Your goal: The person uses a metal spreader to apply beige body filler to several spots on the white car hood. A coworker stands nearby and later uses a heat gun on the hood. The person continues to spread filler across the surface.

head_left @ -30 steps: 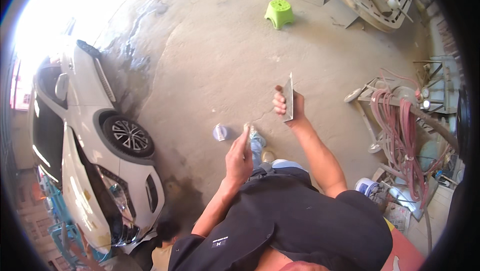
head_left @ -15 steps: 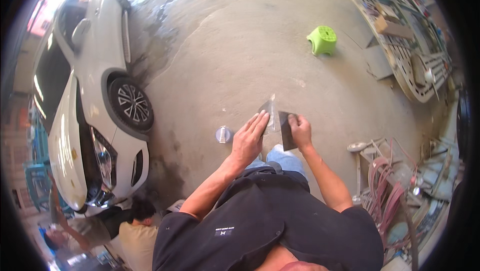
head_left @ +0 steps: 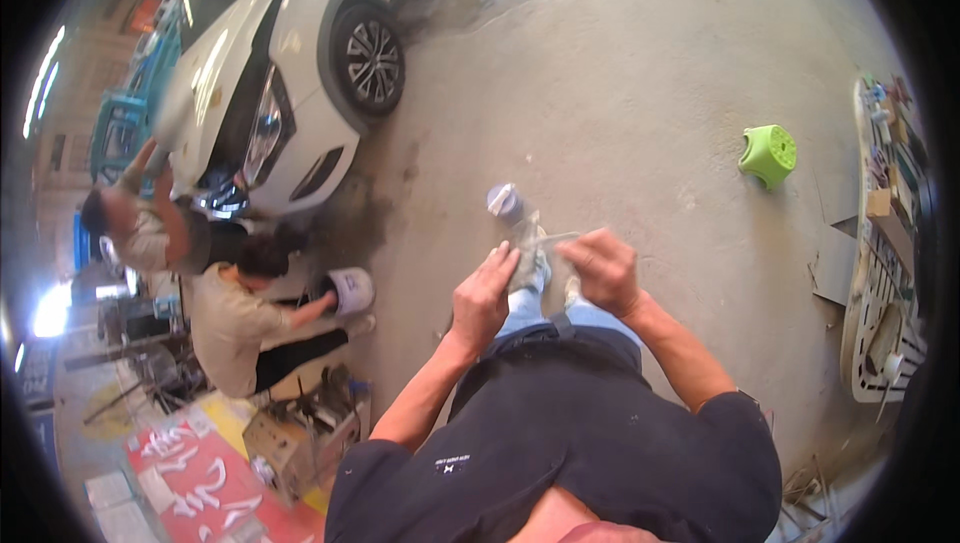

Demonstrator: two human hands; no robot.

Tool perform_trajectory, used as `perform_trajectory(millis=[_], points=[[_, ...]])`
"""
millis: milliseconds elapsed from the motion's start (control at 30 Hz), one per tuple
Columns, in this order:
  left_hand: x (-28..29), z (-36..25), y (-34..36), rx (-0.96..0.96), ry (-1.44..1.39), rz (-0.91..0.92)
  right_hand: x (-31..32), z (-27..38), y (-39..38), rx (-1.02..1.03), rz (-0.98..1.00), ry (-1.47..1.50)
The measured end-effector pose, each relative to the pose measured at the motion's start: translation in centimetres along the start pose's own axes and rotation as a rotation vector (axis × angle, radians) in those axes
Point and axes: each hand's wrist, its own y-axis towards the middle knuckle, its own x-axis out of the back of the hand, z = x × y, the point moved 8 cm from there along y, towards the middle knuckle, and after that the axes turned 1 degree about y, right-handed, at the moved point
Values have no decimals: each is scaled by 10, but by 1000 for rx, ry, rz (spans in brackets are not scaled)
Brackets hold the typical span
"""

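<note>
My left hand (head_left: 484,295) is closed on a grey, smeared flat plate (head_left: 523,255), held in front of my waist. Its fingers lie along the plate's left side. To the right, my right hand (head_left: 603,269) grips a thin scraper blade (head_left: 556,239), seen nearly edge-on and blurred. The blade's left end reaches the plate's edge; whether they touch I cannot tell. Just beyond my hands a round tin (head_left: 505,205) stands on the floor, with a small pale tube-like thing (head_left: 500,197) on top.
A white car (head_left: 300,93) stands at the far left. Near its front are two people, one (head_left: 235,323) crouching with a hand at a pale bucket (head_left: 351,291). A green stool (head_left: 770,155) stands on the right, before a cluttered rack (head_left: 862,343). Boxes (head_left: 290,443) lie lower left.
The view has turned left, bringing the car, people and bucket further in. My right hand has tilted the scraper blade from broadside to edge-on and brought it towards the plate.
</note>
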Motion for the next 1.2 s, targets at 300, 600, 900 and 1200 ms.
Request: perform_trajectory(millis=[300, 600, 900, 1200], points=[[11, 22, -114, 985, -879, -427, -97, -75, -67, -1186, -23, 1054], [43, 40, -179, 1014, -964, -595, -170, -17, -93, -1304, 154, 1167], [93, 90, -305, 1135, -788, -744, -219, 162, -52, -297, 434, 403], [187, 100, -374, 1018, -559, -671, -346, 141, -120, -207, 662, 32]])
